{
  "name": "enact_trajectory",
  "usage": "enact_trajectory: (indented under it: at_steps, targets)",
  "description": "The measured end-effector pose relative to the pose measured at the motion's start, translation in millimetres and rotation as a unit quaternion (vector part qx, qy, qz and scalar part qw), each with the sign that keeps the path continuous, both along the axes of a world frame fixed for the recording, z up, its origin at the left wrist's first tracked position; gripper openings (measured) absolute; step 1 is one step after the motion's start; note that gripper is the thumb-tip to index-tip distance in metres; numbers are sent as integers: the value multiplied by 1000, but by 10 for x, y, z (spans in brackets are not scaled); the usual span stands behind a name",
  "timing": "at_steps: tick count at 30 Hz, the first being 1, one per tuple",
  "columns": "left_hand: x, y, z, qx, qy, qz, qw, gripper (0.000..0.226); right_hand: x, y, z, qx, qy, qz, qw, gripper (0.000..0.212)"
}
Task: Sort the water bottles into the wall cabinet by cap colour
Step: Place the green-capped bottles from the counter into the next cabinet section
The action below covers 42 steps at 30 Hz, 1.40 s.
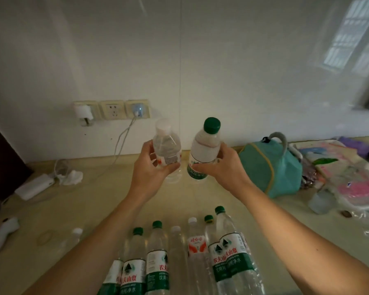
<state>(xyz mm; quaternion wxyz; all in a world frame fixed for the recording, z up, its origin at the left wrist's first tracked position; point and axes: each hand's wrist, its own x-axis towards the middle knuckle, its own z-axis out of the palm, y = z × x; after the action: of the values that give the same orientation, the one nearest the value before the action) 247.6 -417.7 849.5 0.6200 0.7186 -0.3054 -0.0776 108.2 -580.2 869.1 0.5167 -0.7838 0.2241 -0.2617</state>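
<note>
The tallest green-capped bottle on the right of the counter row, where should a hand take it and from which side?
Probably round the clear shoulder above the label of the tallest green-capped bottle, coming from its right. It stands upright, its right flank faces bare counter, while a smaller green-capped bottle crowds its left. Both the left hand and right hand hold bottles now.

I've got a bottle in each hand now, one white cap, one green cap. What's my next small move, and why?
Probably lift both up toward the cabinet, which is out of view. Your left hand grips the white-capped bottle and your right hand the green-capped bottle, so they likely go to separate spots by cap colour.
</note>
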Motion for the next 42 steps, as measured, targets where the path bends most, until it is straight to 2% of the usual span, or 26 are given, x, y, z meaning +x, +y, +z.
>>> enact_trajectory:
  at_steps: [7, 13, 18, 22, 28, 35, 42]
  targets:
    - [-219, 155, 1324, -120, -123, -41, 984, 65, -381, 259, 1236, -25, -167, -38, 985, 58]
    - [-424, 247, 2518, -196, -214, -59, 955, 65, -643, 327, 2318, -59, -316, -50, 945, 59]
    - [-555, 276, 3440, -247, -254, -40, 934, 64, -747, 286, 3214, -95, -390, -51, 914, 54]
    - [-577, 201, 4024, -261, -251, -28, 932, 53, -728, 185, 3790, -87, -397, -35, 913, 48]
    - [-558, -109, 4627, -191, -280, 8, 941, 51, -468, -68, 4354, -63, -354, -36, 932, 41]
    - [-279, -581, 4711, -95, -249, 42, 963, 58, -115, -466, 4400, -72, -302, -43, 949, 39]
    - [62, -965, 4781, -49, -245, 47, 967, 32, 182, -920, 4477, -110, -247, -27, 963, 27]
